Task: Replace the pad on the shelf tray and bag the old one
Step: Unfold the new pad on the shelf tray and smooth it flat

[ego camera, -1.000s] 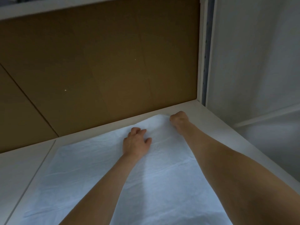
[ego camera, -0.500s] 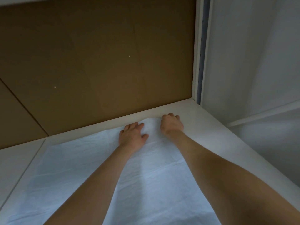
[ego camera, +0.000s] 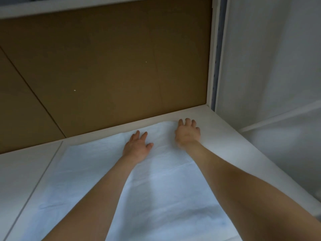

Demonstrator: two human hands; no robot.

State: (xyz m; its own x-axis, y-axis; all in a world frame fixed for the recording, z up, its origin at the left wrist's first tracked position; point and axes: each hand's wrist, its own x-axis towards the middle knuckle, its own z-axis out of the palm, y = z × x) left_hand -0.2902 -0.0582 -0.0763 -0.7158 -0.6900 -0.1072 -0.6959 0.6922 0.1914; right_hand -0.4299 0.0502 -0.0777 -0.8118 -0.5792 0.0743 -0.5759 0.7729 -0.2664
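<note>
A pale blue-white pad (ego camera: 90,171) lies spread over the white shelf tray (ego camera: 231,136), reaching almost to the brown back panel. My left hand (ego camera: 137,146) lies flat on the pad near its far edge, fingers straight. To its right, my right hand (ego camera: 187,133) presses on the pad's far right corner with fingers spread; it is slightly blurred. Both forearms stretch across the pad from the lower edge of the view. No old pad or bag shows.
A brown cardboard-like back panel (ego camera: 107,72) closes the rear of the shelf. A white upright post (ego camera: 212,53) stands at the back right corner, with pale wall beyond. A seam (ego camera: 41,176) divides the tray from another white shelf section at left.
My right hand was a fist at the pad's far right corner; it has opened and now presses flat there. My left hand has stayed flat on the pad.
</note>
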